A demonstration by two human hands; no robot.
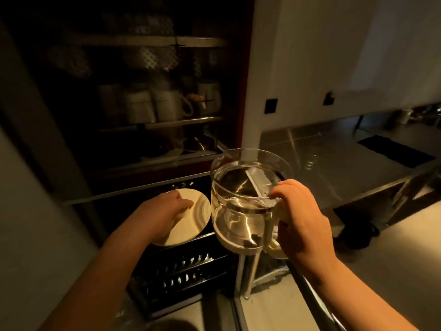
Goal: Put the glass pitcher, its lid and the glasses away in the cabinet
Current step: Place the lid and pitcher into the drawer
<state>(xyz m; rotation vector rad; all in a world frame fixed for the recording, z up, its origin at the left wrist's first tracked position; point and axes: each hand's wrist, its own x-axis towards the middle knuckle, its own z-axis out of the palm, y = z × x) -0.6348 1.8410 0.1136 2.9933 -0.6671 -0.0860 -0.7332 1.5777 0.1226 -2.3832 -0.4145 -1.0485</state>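
My right hand (301, 211) grips the clear round glass pitcher (248, 201) by its handle, kept upright, left hand (167, 209) pinches the cream round lid (191, 218), both carried w/ one trip toward the dark open cabinet (148, 103).

Too dark to identify: items on cabinet's (148, 41) upper shelves. Pitcher handle (282, 211) mostly hidden behind right hand (303, 218).

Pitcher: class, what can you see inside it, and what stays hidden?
The pitcher, held by the right hand, looks empty; only reflections show through the glass. The hand covers its handle side.
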